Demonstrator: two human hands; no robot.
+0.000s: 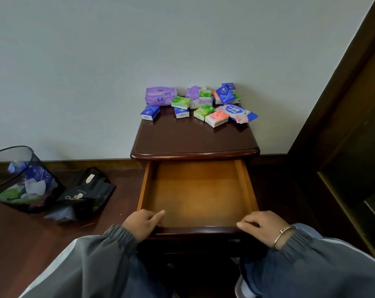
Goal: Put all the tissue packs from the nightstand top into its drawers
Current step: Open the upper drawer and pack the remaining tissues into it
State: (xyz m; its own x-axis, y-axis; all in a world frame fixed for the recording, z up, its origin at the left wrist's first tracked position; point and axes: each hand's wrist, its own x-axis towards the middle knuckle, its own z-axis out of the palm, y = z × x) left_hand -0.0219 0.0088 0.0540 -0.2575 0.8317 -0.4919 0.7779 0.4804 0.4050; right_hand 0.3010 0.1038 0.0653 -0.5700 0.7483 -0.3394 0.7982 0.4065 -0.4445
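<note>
Several tissue packs lie along the back of the dark nightstand top (193, 138): a large purple pack (159, 96), blue packs (150, 112), green packs (181, 102), a pink pack (216, 118) and a long wet-wipe pack (236, 112). The top drawer (196, 190) is pulled out and its wooden inside holds nothing. My left hand (142, 223) grips the drawer's front edge at its left corner, thumb over the rim. My right hand (260, 227), with a bracelet on the wrist, grips the same edge at the right corner.
A black mesh waste bin (21, 179) with crumpled wrappers stands on the dark wood floor at the left, a black bag (87, 192) beside it. A dark wooden frame (343, 125) rises at the right. A pale wall is behind the nightstand.
</note>
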